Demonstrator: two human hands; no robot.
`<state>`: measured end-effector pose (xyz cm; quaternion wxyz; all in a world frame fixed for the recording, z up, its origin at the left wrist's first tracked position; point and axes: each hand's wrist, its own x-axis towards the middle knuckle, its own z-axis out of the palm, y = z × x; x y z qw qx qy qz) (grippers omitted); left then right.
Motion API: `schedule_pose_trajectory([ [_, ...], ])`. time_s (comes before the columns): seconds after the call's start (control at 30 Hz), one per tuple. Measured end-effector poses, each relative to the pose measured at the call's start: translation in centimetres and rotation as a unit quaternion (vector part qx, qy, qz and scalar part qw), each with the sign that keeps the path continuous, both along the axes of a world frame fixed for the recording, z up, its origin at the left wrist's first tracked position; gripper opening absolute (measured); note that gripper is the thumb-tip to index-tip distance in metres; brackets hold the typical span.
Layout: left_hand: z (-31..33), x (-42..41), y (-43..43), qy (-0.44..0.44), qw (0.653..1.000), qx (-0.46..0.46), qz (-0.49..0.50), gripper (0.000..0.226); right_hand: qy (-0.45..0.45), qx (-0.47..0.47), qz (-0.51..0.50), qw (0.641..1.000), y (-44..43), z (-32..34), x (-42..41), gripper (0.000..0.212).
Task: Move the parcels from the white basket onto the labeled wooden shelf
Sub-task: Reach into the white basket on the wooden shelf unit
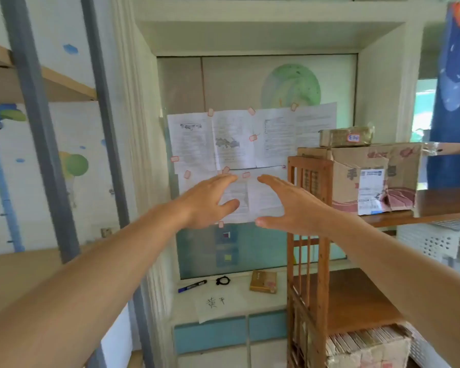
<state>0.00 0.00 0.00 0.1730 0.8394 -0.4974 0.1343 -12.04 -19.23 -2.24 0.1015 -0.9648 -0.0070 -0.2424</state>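
Observation:
Both my hands are raised in front of the papers taped to the window, holding nothing. My left hand [210, 200] has its fingers spread, and my right hand [290, 205] faces it a little to the right, also empty. The wooden shelf [310, 166] stands to the right of my right hand. On its upper board sits a large cardboard parcel [369, 179] with a shipping label, and a small taped parcel [345, 136] lies on top of that box. The white basket [436, 240] shows at the right edge, behind my right forearm. Another worn cardboard parcel [367, 346] rests on the lowest shelf board.
A windowsill below the papers holds a blue marker [192, 286], a black clip [222, 280], a small brown box [263, 281] and a written paper sheet [218, 304]. A grey-posted metal rack [43, 128] with wooden boards stands at the left. A blue curtain [454, 88] hangs at far right.

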Motion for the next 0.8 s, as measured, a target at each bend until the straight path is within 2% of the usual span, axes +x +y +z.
schedule_pose_trajectory([
  [0.2, -2.2, -5.3, -9.5, 0.022, 0.984, -0.088, -0.153, 0.063, -0.054, 0.039, -0.080, 0.995, -7.2, -2.2, -7.8, 0.097],
  [0.43, -3.8, -11.1, -21.2, 0.018, 0.957, -0.082, -0.276, 0.064, -0.059, 0.054, -0.212, 0.974, -13.7, -3.4, -17.6, 0.094],
  [0.63, -5.3, -14.7, -29.5, 0.099, 0.931, -0.069, -0.344, 0.058, -0.064, 0.032, -0.268, 0.961, -19.3, -4.2, -22.6, 0.088],
  [0.8, -9.0, -16.9, -38.4, 0.086, 0.930, -0.052, -0.353, 0.060, -0.050, 0.041, -0.300, 0.952, -26.7, -7.2, -25.5, 0.090],
])
